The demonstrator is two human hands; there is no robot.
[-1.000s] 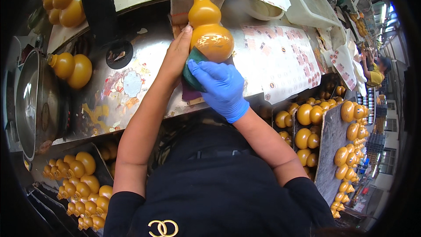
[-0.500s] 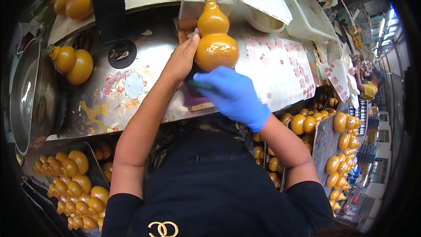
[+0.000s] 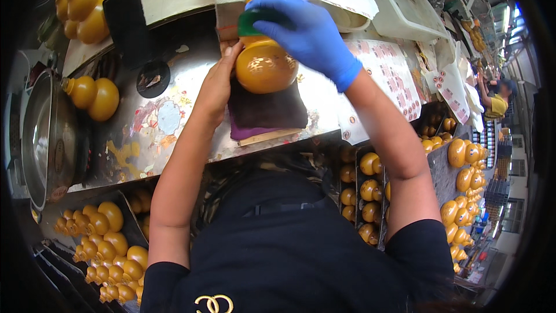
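Observation:
A glossy yellow-brown gourd-shaped bottle [image 3: 266, 72] lies on a stand with a dark cloth [image 3: 272, 109] over it. My bare left hand [image 3: 217, 84] steadies the bottle from its left side, fingers along the narrow waist. In a blue glove, my right hand [image 3: 313, 37] grips a rounded green thing [image 3: 250, 23], held against the bottle's upper bulb. The glove blurs with motion and hides most of that bulb and part of the green thing. Pale golden characters mark the lower bulb.
Left on the metal table are another gourd bottle [image 3: 97, 97], a phone [image 3: 127, 20] on a stand and a large metal pan [image 3: 46, 139]. Printed transfer sheets [image 3: 382, 75] lie right, near a white plastic bin [image 3: 405, 8]. Crates of gourd bottles [image 3: 110, 249] flank me. A person [image 3: 497, 101] is far right.
My right hand has moved up and away from below the bottle to its upper bulb, bringing the green thing along. My left hand stays at the bottle's side. The view has shifted slightly.

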